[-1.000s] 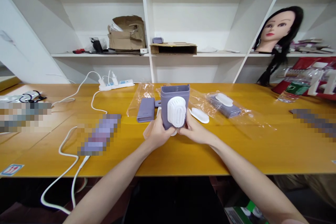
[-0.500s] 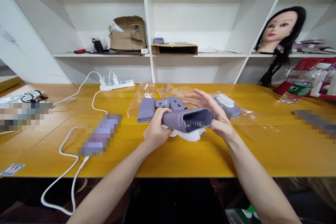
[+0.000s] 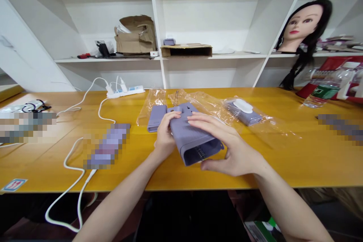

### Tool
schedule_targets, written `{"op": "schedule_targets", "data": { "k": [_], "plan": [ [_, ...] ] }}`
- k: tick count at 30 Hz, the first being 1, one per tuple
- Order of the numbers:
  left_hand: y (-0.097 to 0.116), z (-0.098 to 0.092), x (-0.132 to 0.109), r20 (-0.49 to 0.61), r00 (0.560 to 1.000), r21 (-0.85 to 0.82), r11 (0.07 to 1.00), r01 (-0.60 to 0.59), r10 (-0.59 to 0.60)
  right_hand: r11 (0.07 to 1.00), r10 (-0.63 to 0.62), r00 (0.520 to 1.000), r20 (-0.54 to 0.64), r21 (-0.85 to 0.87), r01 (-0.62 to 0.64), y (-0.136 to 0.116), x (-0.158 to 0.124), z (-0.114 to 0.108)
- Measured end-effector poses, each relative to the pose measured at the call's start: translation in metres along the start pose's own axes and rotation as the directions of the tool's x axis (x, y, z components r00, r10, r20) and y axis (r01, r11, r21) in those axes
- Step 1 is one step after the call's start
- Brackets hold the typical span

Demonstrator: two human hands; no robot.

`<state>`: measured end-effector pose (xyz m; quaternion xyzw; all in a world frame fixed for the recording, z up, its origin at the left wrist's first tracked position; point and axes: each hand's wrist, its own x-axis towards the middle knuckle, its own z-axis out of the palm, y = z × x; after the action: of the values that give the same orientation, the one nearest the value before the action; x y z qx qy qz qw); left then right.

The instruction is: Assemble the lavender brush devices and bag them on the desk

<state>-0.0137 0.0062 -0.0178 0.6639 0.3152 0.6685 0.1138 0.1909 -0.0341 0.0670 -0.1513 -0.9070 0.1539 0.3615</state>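
Note:
A hollow purple case (image 3: pixel 188 136) is held above the table, its open end facing me and tilted down, with a dark coil or spring inside. My left hand (image 3: pixel 166 132) grips its left side, thumb and fingers wrapped round it. My right hand (image 3: pixel 227 143) is curved round its right side, fingers over the top and thumb near the lower edge of the opening. Behind it lie a folded purple case (image 3: pixel 157 118) and another purple piece (image 3: pixel 185 108) with small cutouts. A purple item (image 3: pixel 249 117) with a white oval part (image 3: pixel 243 106) lies to the right.
Clear plastic wrappers (image 3: pixel 204 100) lie behind my hands. On the left are a phone (image 3: pixel 109 145) with a white cable and a power strip (image 3: pixel 129 91). A water bottle (image 3: pixel 321 92) and another phone (image 3: pixel 340 126) are at the right.
The held case has turned so that its opening faces down towards me. My right hand has moved from beside it onto its top and right side.

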Motion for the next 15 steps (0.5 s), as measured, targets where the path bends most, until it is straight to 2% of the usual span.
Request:
{"op": "schedule_targets", "data": {
  "k": [5,8,12,15],
  "plan": [
    [-0.001,-0.002,0.0,0.077,0.992,-0.042,0.994,0.102,-0.098,0.998,0.05,0.995,-0.092,-0.029,-0.053,-0.004,0.002,0.002],
    [-0.002,-0.002,0.0,0.153,0.967,-0.19,0.954,0.233,-0.206,0.989,0.119,0.969,-0.217,-0.064,-0.136,-0.003,0.002,0.002],
    [0.003,-0.001,0.003,0.199,0.906,-0.453,0.784,0.424,-0.375,0.947,0.286,0.858,-0.427,-0.01,-0.321,0.001,0.002,-0.003],
    [0.01,-0.002,0.009,0.148,0.851,-0.534,0.684,0.497,-0.503,0.894,0.447,0.793,-0.414,0.172,-0.414,0.007,0.002,-0.005]
  ]
}}
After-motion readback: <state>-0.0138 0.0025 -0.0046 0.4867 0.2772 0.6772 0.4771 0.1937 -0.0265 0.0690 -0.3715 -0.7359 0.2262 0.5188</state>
